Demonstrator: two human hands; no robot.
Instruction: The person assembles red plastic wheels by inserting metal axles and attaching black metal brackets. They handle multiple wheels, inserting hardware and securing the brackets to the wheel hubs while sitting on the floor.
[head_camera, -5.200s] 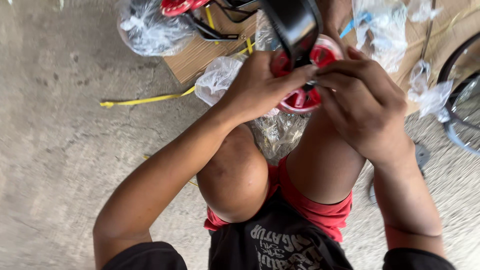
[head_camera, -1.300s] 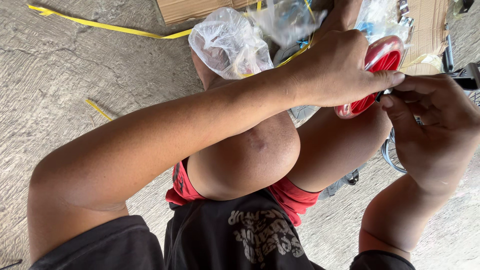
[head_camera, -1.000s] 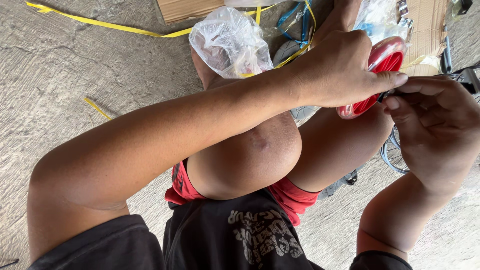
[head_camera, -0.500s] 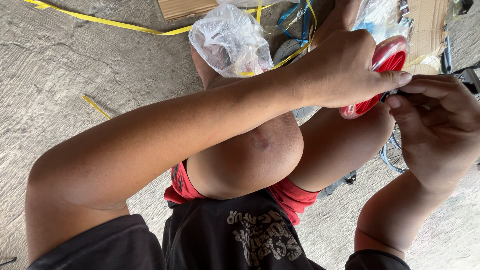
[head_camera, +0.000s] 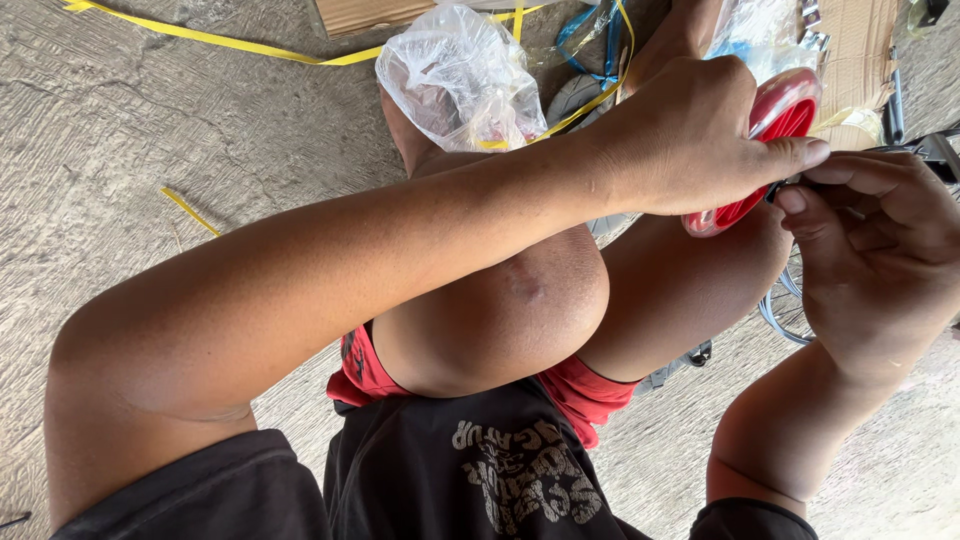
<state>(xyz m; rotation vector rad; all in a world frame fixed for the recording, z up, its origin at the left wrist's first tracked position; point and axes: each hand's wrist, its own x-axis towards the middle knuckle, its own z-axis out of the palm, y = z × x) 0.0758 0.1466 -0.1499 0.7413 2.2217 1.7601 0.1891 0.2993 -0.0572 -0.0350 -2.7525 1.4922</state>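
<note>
So the biggest thing here is the concrete floor (head_camera: 150, 130), rough and grey, filling the whole left side. The person is squatting on it with both knees up, wearing red shorts (head_camera: 580, 395) and a black shirt (head_camera: 480, 470) with pale print. Top centre there's a flat piece of cardboard (head_camera: 365, 15), and a long yellow strap (head_camera: 210, 38) runs across the floor beside it. A crumpled clear plastic bag (head_camera: 455, 80) sits right behind the left knee, with a bit of blue cord (head_camera: 590, 45) just past it.

The left hand (head_camera: 690, 135) reaches across over the knees and is wrapped around a small red wheel (head_camera: 775, 125), fingers curled over the top of it, thumb stretched along the lower rim. The wheel is held up in the air above the right thigh, tilted, most of it hidden by that hand. The right hand (head_camera: 880, 255) is right up against it, fingertips pinched together on something small and dark at the wheel's edge, too hidden to tell what it is
</note>
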